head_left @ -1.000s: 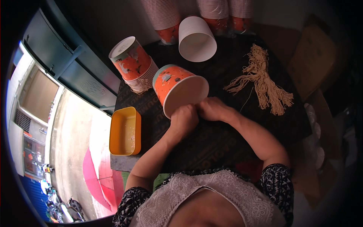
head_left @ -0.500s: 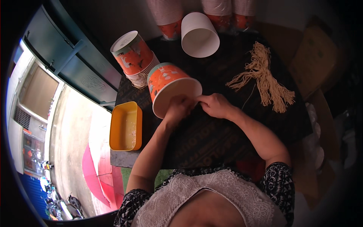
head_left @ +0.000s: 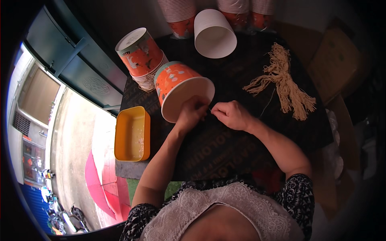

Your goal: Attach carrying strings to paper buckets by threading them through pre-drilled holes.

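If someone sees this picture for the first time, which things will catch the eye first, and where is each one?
In the middle, the orange paper bucket lies tilted on the dark table, its white mouth toward the person; the left hand is at its rim and the right hand is just beside it. To the right lies a bundle of tan strings. At the table's left edge sits a yellow tray.
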### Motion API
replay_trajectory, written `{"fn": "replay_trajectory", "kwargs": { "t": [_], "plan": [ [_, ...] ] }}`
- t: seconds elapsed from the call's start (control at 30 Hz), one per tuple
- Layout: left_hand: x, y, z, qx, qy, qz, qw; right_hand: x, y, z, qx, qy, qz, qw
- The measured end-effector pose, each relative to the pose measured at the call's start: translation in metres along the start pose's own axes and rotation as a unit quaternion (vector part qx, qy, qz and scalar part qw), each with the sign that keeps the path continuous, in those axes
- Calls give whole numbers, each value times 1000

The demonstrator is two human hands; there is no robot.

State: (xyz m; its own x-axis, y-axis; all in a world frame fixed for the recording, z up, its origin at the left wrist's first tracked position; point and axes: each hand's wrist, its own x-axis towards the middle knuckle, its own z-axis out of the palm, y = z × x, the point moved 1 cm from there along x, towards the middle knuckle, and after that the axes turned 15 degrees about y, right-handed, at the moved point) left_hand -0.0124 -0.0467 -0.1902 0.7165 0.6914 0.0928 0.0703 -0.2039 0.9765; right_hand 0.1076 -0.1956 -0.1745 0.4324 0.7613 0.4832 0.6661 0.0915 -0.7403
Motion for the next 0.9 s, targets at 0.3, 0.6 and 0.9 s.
{"fn": "replay_trajectory", "kwargs": {
  "t": [0.3,0.6,0.9],
  "plan": [
    [-3,-1,3,69,-25,96,993,3,-13,4,174,46,69,981],
    [4,-12,-1,83,9,142,986,-15,-55,9,57,-62,-385,919],
    [-2,-3,0,23,-20,60,998,1,8,3,-91,167,-135,972]
  ]
}}
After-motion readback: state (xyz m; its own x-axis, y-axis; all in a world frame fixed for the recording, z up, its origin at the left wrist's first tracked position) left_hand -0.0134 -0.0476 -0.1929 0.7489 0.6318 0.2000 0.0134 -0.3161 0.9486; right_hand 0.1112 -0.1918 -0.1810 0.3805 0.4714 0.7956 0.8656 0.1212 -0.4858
